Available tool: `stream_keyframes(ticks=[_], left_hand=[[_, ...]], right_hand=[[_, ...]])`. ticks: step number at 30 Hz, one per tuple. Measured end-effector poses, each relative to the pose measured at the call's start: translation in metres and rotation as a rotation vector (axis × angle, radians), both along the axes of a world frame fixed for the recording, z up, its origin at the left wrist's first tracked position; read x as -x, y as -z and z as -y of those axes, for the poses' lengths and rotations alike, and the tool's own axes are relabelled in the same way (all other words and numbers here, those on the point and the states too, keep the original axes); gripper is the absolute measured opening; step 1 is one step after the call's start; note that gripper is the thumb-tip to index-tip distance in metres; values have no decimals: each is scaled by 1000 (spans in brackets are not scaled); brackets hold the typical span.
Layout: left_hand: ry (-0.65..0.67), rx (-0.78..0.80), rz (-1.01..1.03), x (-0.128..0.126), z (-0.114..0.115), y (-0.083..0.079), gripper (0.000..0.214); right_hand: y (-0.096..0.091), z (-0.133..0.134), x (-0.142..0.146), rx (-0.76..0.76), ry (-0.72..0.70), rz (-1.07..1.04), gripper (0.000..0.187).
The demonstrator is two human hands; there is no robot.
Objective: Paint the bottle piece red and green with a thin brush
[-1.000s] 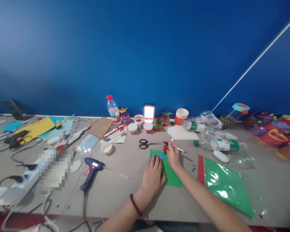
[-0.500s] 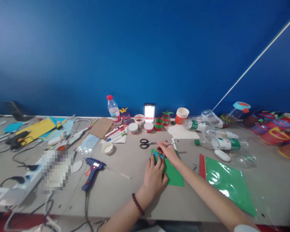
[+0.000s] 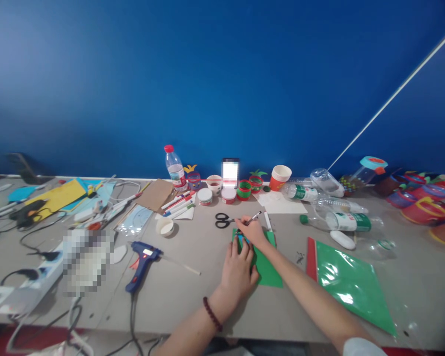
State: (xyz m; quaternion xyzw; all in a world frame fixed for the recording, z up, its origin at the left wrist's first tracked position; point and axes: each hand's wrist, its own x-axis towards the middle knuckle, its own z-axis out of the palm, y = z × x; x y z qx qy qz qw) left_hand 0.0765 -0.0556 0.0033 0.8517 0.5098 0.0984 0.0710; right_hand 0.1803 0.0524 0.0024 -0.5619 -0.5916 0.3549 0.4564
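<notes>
A sheet of green paper (image 3: 267,272) lies on the table in front of me. My left hand (image 3: 238,269) rests flat on its left side with fingers spread, the fingertips at a small blue piece (image 3: 244,239) on top. Its outline is mostly covered by my hands. Pinched in my right hand (image 3: 252,231) is a pen (image 3: 257,215), its rear end sticking out to the upper right and its tip low by the blue piece. Black-handled scissors (image 3: 222,220) lie just left of my right hand, their blades partly hidden behind it.
A blue glue gun (image 3: 144,264) lies left, with a power strip (image 3: 48,274) beyond. Several markers (image 3: 178,205), a paper cup stack (image 3: 280,177) and a red-capped bottle (image 3: 175,169) line the back. Plastic bottles (image 3: 350,221) and a green paper pack (image 3: 350,282) are right.
My right hand has shifted slightly left and up with the pen, now covering more of the scissors' blades. My left hand stays in place on the green paper.
</notes>
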Motion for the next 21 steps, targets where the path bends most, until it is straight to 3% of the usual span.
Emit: stream_keyframes(ticks=[21], left_hand=[[-7, -12, -10, -2, 1, 3, 61]], right_hand=[[-1, -2, 2, 3, -19, 63, 42]])
